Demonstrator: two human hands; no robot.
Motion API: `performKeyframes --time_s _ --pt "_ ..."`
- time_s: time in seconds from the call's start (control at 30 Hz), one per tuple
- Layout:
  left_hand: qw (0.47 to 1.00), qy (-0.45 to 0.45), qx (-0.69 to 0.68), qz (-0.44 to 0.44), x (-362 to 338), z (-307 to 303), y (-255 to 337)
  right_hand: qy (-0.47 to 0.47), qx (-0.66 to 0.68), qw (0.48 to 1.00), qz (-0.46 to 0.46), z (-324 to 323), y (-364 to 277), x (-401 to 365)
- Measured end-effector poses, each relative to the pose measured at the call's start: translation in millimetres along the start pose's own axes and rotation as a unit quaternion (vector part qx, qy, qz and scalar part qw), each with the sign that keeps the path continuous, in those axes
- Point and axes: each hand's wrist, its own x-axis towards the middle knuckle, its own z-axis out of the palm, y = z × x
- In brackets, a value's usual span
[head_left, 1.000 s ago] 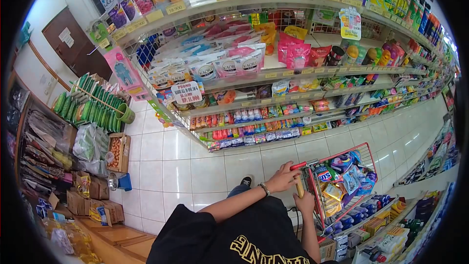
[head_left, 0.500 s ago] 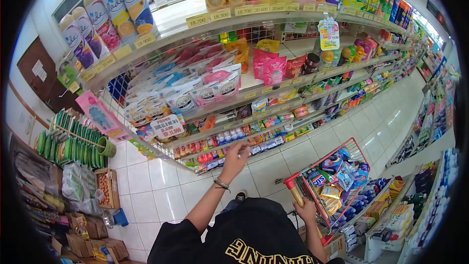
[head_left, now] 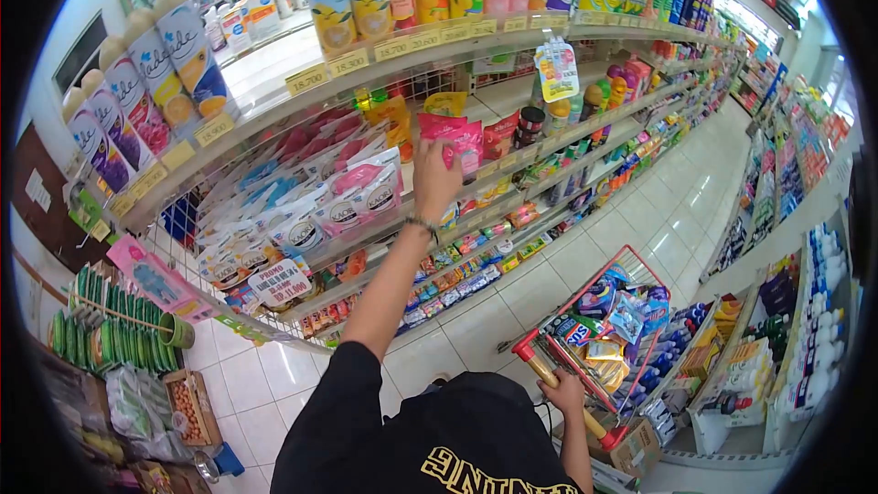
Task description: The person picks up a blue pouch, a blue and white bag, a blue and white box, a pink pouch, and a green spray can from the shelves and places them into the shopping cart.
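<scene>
My left hand (head_left: 437, 176) reaches into the upper shelf, its fingers closed at a pink packet (head_left: 468, 148), part of which shows between them. Beside it on the right lie a red packet (head_left: 499, 135) and dark round jars (head_left: 529, 125). White Kaori packets (head_left: 343, 210) lie in rows to the left. Lower right, my right hand (head_left: 564, 391) is wrapped round the cart handle (head_left: 540, 368). The red-framed cart (head_left: 660, 285) holds several bagged goods, among them a green and blue pack (head_left: 574, 331).
Spray cans and boxes line the top shelf (head_left: 402, 48), with a price tag edge near my arm. A tag card (head_left: 556, 71) hangs from it. At lower left are green packs (head_left: 114, 334) and a crate of eggs (head_left: 190, 407). Bottles stand on the right shelf (head_left: 823, 302).
My left hand has moved up and forward from above the floor to the pink packets on the shelf. The view has shifted, and my right hand stays on the cart handle.
</scene>
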Motion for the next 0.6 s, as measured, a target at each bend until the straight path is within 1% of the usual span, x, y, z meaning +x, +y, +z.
performKeyframes --time_s 0.03,0.1,0.13,0.2,0.23,0.33,0.37,0.43,0.47,0.53,0.57,0.6 --pt "1.000 -0.005 -0.003 0.002 9.9 7.0 -5.6 -0.007 -0.003 1.000 0.009 2.1 2.2 1.1" --pt "0.982 -0.028 0.187 0.013 29.6 16.9 -14.9 0.001 -0.004 1.000 0.013 1.3 0.2 -1.5" --pt "0.982 -0.028 0.184 0.017 35.3 20.9 -19.2 0.006 -0.006 1.000 0.013 0.0 -1.0 -1.0" --pt "0.958 -0.071 0.278 0.010 43.3 26.7 -24.8 0.006 -0.006 1.000 0.021 0.7 1.0 1.3" --pt "0.952 -0.090 0.291 0.020 45.4 29.8 -28.4 0.001 -0.007 1.000 0.026 2.6 2.3 -0.3" --pt "0.946 -0.093 0.307 0.039 48.6 33.7 -34.9 0.010 -0.013 1.000 0.027 0.8 -1.4 -1.1" --pt "0.946 -0.095 0.307 0.042 49.3 34.4 -39.1 -0.002 -0.019 0.999 0.038 2.7 -0.2 0.7" --pt "0.971 -0.092 0.221 0.015 52.3 35.9 -46.5 -0.005 -0.016 0.999 0.036 4.9 2.6 1.2" --pt "0.971 -0.092 0.220 0.017 53.3 35.7 -47.8 -0.010 -0.013 0.999 0.033 3.3 1.8 1.5" --pt "0.994 -0.052 0.079 -0.054 51.5 37.1 -49.7 -0.009 -0.013 0.999 0.036 0.8 0.5 0.9" --pt "0.994 -0.054 0.077 -0.052 50.2 34.6 -44.5 -0.010 -0.012 0.999 0.039 -1.4 -1.1 -0.4" --pt "0.998 -0.034 0.038 -0.038 49.2 26.9 -34.0 -0.009 -0.011 0.999 0.042 -3.2 -1.5 -0.9"
